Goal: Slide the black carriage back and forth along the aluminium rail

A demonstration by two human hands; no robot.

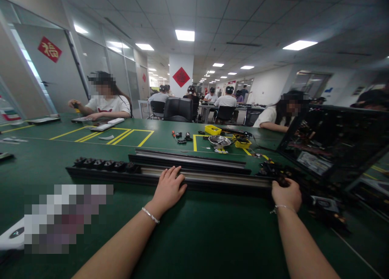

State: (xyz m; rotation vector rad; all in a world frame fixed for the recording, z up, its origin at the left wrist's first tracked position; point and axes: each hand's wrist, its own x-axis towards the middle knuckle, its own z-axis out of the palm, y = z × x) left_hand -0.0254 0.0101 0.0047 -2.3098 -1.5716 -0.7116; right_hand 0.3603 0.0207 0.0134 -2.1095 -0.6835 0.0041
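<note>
A long black rail with a pale metal channel (219,177) lies across the green table in front of me. Several black block-like modules (105,164) sit in a row in its left part. My left hand (170,185) rests on the rail's near edge around the middle, fingers stretched and apart. At the rail's right end, my right hand (287,194) is closed around a small black module (283,182), partly hidden by the fingers. Directly behind lies a second black rail (194,160), parallel to the first. A heap of black parts (270,168) is beside my right hand.
A dark open case (337,141) stands at right. Farther back are a metal bowl (219,141), yellow bins (212,129) and a screwdriver (174,135). A white device (13,234) lies at left, partly blurred out. Co-workers sit across the table (146,202) at left and right.
</note>
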